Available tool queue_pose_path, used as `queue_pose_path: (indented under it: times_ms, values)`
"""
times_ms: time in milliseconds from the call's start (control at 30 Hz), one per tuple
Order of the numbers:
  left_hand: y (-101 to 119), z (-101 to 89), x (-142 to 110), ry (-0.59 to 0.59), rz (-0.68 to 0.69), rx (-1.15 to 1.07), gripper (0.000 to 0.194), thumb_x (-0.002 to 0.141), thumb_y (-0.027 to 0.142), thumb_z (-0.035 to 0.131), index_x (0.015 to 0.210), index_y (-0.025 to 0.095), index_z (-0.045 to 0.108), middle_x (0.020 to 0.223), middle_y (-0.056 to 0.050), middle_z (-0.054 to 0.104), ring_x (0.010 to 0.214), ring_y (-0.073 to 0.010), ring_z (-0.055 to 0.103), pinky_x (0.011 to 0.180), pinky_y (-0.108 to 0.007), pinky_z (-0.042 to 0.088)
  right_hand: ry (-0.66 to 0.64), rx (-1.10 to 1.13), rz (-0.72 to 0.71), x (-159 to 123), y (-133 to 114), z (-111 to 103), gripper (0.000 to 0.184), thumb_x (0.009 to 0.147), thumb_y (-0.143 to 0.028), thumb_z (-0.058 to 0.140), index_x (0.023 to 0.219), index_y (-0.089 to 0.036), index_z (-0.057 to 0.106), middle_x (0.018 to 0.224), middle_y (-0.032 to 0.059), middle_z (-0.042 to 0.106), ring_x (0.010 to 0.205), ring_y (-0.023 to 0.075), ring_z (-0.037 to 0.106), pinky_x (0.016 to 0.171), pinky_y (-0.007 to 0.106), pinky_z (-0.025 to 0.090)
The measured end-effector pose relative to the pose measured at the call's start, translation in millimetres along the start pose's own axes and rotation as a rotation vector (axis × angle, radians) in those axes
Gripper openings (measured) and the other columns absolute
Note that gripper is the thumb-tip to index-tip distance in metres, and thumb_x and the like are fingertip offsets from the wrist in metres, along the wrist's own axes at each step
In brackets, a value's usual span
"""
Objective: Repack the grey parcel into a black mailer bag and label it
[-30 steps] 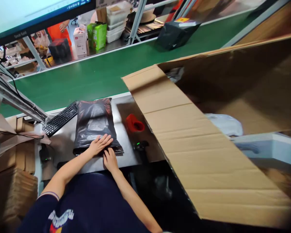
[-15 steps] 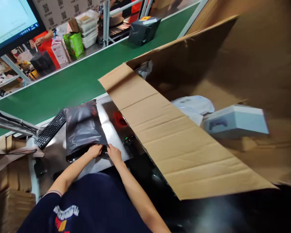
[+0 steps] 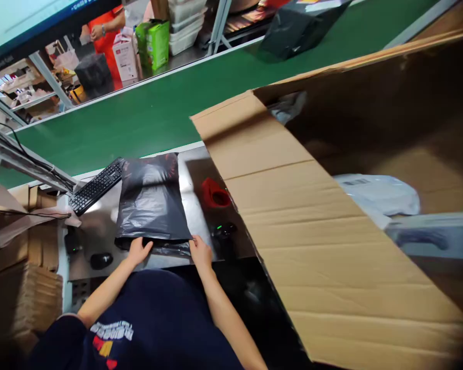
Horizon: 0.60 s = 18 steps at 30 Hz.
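Observation:
A black plastic mailer bag [image 3: 151, 203] lies flat on the steel worktable [image 3: 92, 226], its folded flap at the near edge. My left hand [image 3: 139, 251] presses on the flap's left corner with fingers curled over it. At the flap's right corner, my right hand [image 3: 201, 254] pinches the edge. Both hands sit at the bag's near end, well apart from each other.
A large open cardboard box [image 3: 332, 216] fills the right side, holding a white bag [image 3: 378, 192] and a pale box [image 3: 432, 236]. A keyboard [image 3: 96, 186], mouse [image 3: 100, 260], red object [image 3: 214, 193] and scanner [image 3: 224, 230] lie round the bag. A green conveyor [image 3: 158, 113] runs behind.
My hands have slid apart from the middle of the bag's near edge to its two corners. The bag stays flat where it was.

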<state>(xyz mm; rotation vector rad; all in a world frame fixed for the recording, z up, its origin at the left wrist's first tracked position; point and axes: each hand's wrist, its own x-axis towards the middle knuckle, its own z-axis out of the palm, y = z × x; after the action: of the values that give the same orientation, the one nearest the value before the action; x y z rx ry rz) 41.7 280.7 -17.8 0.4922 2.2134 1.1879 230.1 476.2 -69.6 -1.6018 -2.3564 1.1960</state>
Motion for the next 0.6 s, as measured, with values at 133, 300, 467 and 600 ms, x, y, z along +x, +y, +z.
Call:
queue_pose_path:
  times_ms: [133, 300, 467, 600]
  values:
    - [-37, -75.2, -38, 0.183, -0.213, -0.690, 0.047, 0.072, 0.050, 0.082, 0.106, 0.022, 0.063, 0.109, -0.010, 0.072, 0.113, -0.0304, 0.069, 0.100, -0.048, 0.055, -0.001, -0.026, 0.049, -17, 4, -7, 0.035, 0.096, -0.045, 0.057, 0.114, -0.021, 0.075, 0.094, 0.0089, 0.076, 0.089, 0.0279, 0.068, 0.073, 0.034, 0.046]
    - [-53, -102.3, -36, 0.433, -0.187, -0.221, 0.053, 0.067, 0.033, 0.084, 0.113, 0.019, 0.060, 0.120, -0.013, 0.069, 0.118, -0.0270, 0.066, 0.101, -0.040, 0.056, 0.362, -0.068, -0.395, -51, 0, -10, 0.050, 0.098, -0.052, 0.054, 0.128, -0.014, 0.068, 0.125, 0.0220, 0.068, 0.118, 0.0362, 0.062, 0.100, 0.051, 0.050]
    - [-53, -94.8, -10, 0.284, -0.193, -0.213, 0.031, 0.073, 0.033, 0.081, 0.094, 0.017, 0.065, 0.086, -0.005, 0.071, 0.080, -0.0192, 0.071, 0.070, -0.027, 0.058, -0.076, -0.001, -0.810, -72, -52, 27, 0.032, 0.101, -0.033, 0.047, 0.111, -0.020, 0.075, 0.107, 0.0136, 0.076, 0.103, 0.0278, 0.070, 0.098, 0.044, 0.056]
    - [-64, -98.5, -18, 0.219, -0.271, -0.305, 0.033, 0.075, 0.046, 0.078, 0.079, 0.017, 0.062, 0.062, 0.000, 0.062, 0.051, -0.0135, 0.060, 0.047, -0.021, 0.046, -0.342, -0.073, -0.831, -81, -105, 70, 0.026, 0.099, -0.024, 0.052, 0.110, -0.019, 0.075, 0.106, 0.0114, 0.078, 0.101, 0.0259, 0.069, 0.093, 0.037, 0.056]
